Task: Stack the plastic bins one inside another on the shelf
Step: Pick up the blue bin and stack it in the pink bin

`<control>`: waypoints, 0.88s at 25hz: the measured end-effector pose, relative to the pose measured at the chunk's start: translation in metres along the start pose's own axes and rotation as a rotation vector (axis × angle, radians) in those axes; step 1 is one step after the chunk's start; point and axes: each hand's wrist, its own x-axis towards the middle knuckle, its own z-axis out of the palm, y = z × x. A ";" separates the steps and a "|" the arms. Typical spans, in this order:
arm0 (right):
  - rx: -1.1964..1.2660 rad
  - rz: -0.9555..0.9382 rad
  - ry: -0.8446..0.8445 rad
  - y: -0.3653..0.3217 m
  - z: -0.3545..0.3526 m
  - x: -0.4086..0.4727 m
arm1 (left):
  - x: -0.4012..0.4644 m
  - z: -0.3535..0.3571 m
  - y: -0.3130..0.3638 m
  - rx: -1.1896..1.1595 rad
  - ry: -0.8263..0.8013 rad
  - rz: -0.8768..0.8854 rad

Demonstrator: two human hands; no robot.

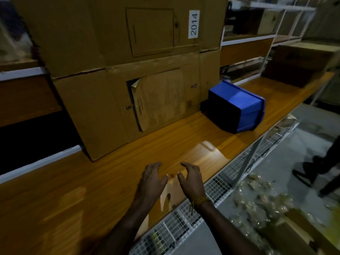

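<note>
A blue plastic bin lies tipped over on the wooden shelf, to the right of centre and close to the stacked cardboard boxes. Its dark side faces me and its opening is hidden. My left hand and my right hand hover side by side above the shelf's front part, well short of the bin. Both hands are empty, with curled fingers held apart. A yellow thread band circles my right wrist.
Two large cardboard boxes, one labelled 2014, stand at the back of the shelf. Another box sits at the far right. White wire mesh runs along the shelf's front edge. A person's legs show at right.
</note>
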 end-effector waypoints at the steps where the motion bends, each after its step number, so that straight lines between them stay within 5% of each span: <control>1: -0.008 0.009 0.008 0.001 -0.003 0.014 | 0.014 0.004 0.004 -0.009 -0.008 0.002; 12: -0.090 0.087 0.161 0.021 -0.045 0.132 | 0.148 0.056 0.076 -0.109 -0.141 0.225; 22: -0.146 0.038 0.340 0.047 -0.132 0.243 | 0.228 0.109 0.166 -0.083 -0.091 0.317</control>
